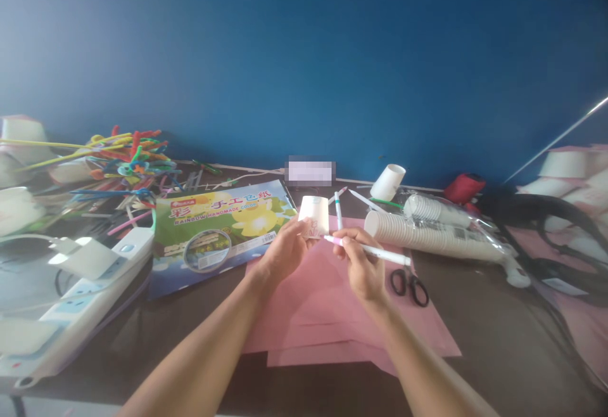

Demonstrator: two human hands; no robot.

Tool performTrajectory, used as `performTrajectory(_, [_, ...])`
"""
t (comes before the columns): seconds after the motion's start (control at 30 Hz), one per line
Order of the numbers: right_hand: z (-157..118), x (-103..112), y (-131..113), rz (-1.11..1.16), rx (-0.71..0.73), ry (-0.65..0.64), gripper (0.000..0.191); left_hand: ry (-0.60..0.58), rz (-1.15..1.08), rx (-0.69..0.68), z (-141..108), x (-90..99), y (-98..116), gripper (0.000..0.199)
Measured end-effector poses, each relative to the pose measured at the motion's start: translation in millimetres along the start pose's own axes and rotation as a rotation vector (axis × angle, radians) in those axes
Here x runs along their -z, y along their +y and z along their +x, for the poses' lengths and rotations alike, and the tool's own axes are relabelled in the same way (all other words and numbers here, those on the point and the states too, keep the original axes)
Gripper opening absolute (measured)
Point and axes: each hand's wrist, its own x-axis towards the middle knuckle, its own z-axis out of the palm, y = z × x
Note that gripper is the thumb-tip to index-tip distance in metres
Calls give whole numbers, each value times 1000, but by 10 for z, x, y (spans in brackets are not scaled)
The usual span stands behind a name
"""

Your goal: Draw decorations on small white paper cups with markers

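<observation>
My left hand is closed around the lower left side of a white paper cup, which bears faint pinkish marks near its lower edge. Between the fingers of my right hand lies a white marker with a pink end that points left toward the cup. Beneath both hands spread sheets of pink paper. A pair of black-handled scissors rests on the paper right of my right hand. Another marker with a green band lies just behind the cup.
Left of my hands is a colored-paper pack, with a power strip and bundled pipe cleaners beyond. Stacked paper cups in plastic lie at right, near a single tipped cup. A blue wall rises behind.
</observation>
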Motion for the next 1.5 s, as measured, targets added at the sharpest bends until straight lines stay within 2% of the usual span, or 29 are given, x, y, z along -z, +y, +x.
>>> performTrajectory(0.17, [24, -1, 44, 77, -20, 90, 17, -21, 0, 14, -1, -6, 14, 17])
performTrajectory(0.33, [29, 11, 64, 124, -20, 58, 16, -22, -9, -1, 0, -2, 10, 16])
performTrajectory(0.57, [19, 15, 48, 35, -19, 19, 18, -1, -2, -13, 9, -2, 2, 18])
performTrajectory(0.8, [42, 2, 57, 111, -37, 113, 17, -25, -29, 34, -10, -19, 29, 19])
performTrajectory(1.13, [33, 12, 44, 96, -29, 48, 17, -7, -70, -1, 23, 15, 1, 13])
performTrajectory(1.37, [51, -8, 34, 126, -59, 158, 15, -31, -47, 51, -12, -39, 47, 19])
performTrajectory(1.5, [51, 6, 34, 163, -61, 122, 16, -15, -74, 43, -7, -22, 40, 18])
